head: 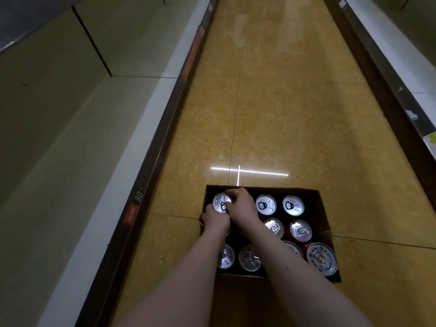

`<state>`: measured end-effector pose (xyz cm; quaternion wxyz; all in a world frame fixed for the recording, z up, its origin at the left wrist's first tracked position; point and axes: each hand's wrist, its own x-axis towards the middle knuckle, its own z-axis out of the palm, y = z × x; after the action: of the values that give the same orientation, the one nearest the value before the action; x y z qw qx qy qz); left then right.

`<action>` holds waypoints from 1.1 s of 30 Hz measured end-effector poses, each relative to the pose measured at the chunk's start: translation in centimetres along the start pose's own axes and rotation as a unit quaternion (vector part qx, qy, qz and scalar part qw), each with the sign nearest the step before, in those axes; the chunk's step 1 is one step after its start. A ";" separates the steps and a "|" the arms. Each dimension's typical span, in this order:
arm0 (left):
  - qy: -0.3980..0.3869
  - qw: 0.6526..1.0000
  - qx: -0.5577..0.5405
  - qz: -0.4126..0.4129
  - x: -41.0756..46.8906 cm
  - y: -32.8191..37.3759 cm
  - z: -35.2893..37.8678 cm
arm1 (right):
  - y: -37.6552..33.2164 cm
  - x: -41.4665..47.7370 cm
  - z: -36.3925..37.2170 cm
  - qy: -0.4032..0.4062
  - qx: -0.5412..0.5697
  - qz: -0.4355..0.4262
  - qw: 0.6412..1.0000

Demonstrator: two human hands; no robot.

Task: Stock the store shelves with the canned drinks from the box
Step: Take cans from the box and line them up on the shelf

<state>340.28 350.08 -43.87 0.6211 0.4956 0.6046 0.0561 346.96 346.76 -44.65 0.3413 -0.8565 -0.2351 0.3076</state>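
Note:
An open cardboard box (323, 213) sits on the aisle floor, holding several upright drink cans with silver tops. Both my hands reach into its far left corner. My left hand (215, 221) grips the near side of the corner can (220, 201). My right hand (241, 206) curls over the same can's right edge, and it covers whatever stands beside it. Other cans, such as one at the far right (293, 205) and one at the near right (322, 258), stand untouched.
An empty pale shelf (77, 147) with a dark price rail (141, 192) runs along the left. Another shelf edge (401, 90) runs along the right. Glossy yellow floor tiles (271, 102) stretch ahead between them.

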 end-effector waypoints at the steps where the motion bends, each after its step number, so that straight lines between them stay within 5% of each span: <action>1: -0.004 1.000 -0.017 -0.003 -0.2 0.2 -0.1 | 0.0 0.0 0.0 0.007 0.012 0.001 1.000; 14: 0.075 0.991 -0.060 0.089 -1.3 1.4 -1.9 | -1.8 -0.3 -0.7 0.098 0.181 0.009 0.978; 33: 0.097 0.942 0.062 0.315 -5.7 4.4 -3.5 | -6.0 -3.1 -5.9 0.137 0.109 -0.056 0.983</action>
<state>338.24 350.38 -36.09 0.4781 0.6903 0.4770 0.2593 347.67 346.21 -35.80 0.4784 -0.8335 -0.1990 0.1918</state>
